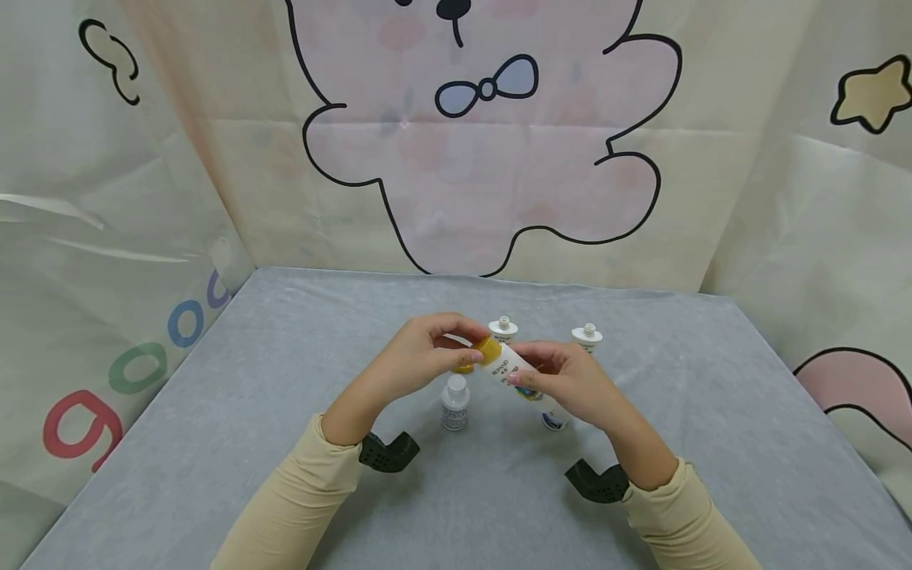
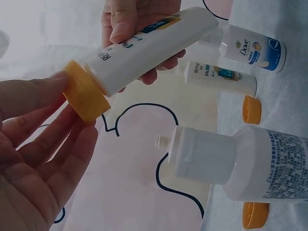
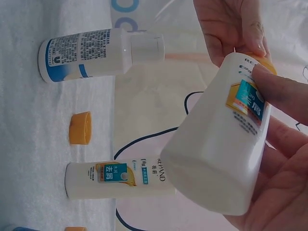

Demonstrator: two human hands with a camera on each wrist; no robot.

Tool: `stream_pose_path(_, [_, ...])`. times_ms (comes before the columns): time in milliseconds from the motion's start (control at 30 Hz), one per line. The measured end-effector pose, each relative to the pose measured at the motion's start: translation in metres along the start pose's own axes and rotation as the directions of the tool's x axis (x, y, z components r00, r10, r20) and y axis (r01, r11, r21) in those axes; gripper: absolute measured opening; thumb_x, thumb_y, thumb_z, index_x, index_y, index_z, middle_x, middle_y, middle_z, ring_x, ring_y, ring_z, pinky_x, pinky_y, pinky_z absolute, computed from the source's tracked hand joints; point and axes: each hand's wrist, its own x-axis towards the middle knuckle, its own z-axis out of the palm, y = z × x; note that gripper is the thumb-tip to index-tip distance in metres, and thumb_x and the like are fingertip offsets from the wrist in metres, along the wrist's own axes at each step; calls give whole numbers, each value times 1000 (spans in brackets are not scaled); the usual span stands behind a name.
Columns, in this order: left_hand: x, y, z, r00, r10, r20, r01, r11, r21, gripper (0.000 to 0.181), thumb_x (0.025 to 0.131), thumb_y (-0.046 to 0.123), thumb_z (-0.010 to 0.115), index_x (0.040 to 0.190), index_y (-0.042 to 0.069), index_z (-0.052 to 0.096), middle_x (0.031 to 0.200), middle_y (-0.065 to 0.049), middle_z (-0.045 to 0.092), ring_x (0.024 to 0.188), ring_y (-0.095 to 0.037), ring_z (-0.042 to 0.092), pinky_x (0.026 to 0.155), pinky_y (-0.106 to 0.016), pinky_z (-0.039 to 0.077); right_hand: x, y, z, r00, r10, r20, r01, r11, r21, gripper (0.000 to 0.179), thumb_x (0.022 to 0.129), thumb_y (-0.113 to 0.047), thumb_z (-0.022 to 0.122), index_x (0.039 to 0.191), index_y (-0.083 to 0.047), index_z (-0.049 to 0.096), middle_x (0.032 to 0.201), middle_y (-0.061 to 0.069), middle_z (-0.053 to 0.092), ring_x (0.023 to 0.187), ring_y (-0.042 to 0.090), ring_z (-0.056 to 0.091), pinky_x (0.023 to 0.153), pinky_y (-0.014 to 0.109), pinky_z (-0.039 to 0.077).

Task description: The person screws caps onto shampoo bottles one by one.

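In the head view, my left hand (image 1: 431,352) pinches a yellow cap (image 1: 488,349) between thumb and fingers. The cap sits slightly askew at the top end of a tilted white shampoo bottle (image 3: 216,139). My right hand (image 1: 573,382) grips that bottle by its body, above the table. Its label shows a teal and gold panel in the right wrist view. Just below my left hand stands a white-capped bottle (image 1: 454,404) with a text label. A Dove bottle (image 2: 255,49) stands under my right hand and is partly covered by it in the head view.
Behind my hands stand two white bottles with bare nozzles, one left (image 1: 503,328) and one right (image 1: 587,336). Loose yellow caps (image 2: 251,109) lie on the grey cloth-covered table (image 1: 285,491). A printed fabric backdrop (image 1: 214,158) surrounds the far side and both flanks.
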Motion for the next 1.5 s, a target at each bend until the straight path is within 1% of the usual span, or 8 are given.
stream_pose_path(100, [0,0,-1,1000,-1,-17,2,1000,23,33,90,18,75,122,16,69,130,-3,65,119,-26,64,88,-36,59,0,0,0,1000,-1,1,1,1000,8,40,93,-16,71,128,2,64,111,20,71,80,12,65,69,27,56])
stream_pose_path(233, [0,1,-3,994,-34,-100,41,997,62,38,88,29,77,124,23,67,133,3,63,128,-24,58,97,-42,55,0,0,-1,1000,8,-6,-8,1000,0,40,92,-16,71,128,2,64,112,20,70,80,13,65,69,27,57])
stream_pose_path(467, [2,0,3,979,-103,-175,121,989,91,27,87,37,77,106,19,76,100,3,76,90,-12,70,80,-32,57,1,1,0,1000,24,-16,-25,999,-25,40,91,-19,73,126,-1,66,112,17,71,81,14,66,69,27,57])
stream_pose_path(767, [1,1,11,980,-147,-134,141,989,-49,21,86,30,79,98,13,78,96,-3,77,88,-26,74,78,-31,61,0,2,1,1000,12,-27,-13,999,-44,39,91,-21,74,125,-3,67,106,12,73,77,13,65,66,28,56])
stream_pose_path(933, [1,1,9,987,-120,-105,120,993,-7,23,87,29,78,105,16,77,98,-1,77,84,-15,72,80,-34,61,0,1,-1,1000,13,-23,-14,999,-42,39,91,-21,73,125,-4,67,104,12,73,75,13,64,65,27,55])
stream_pose_path(1200, [-1,0,6,996,-66,-67,73,992,102,33,87,31,78,118,18,74,104,2,74,95,-17,69,79,-30,59,1,3,-1,1000,0,-9,0,1000,-30,38,91,-18,73,126,-4,67,106,14,72,75,11,64,67,27,56])
stream_pose_path(1400, [-1,2,6,991,-108,-76,110,993,35,46,87,31,78,130,20,66,124,3,69,106,-15,69,85,-33,60,1,3,-2,1000,1,-16,-1,1000,-30,39,91,-17,73,126,-3,66,110,16,72,78,13,67,70,27,58])
stream_pose_path(1500, [-1,3,5,984,-135,-112,135,991,-6,48,87,32,77,131,20,64,122,2,69,105,-18,70,84,-33,60,2,2,-3,1000,2,-19,-3,999,-35,39,90,-18,74,126,-3,67,111,16,72,79,15,67,71,27,58])
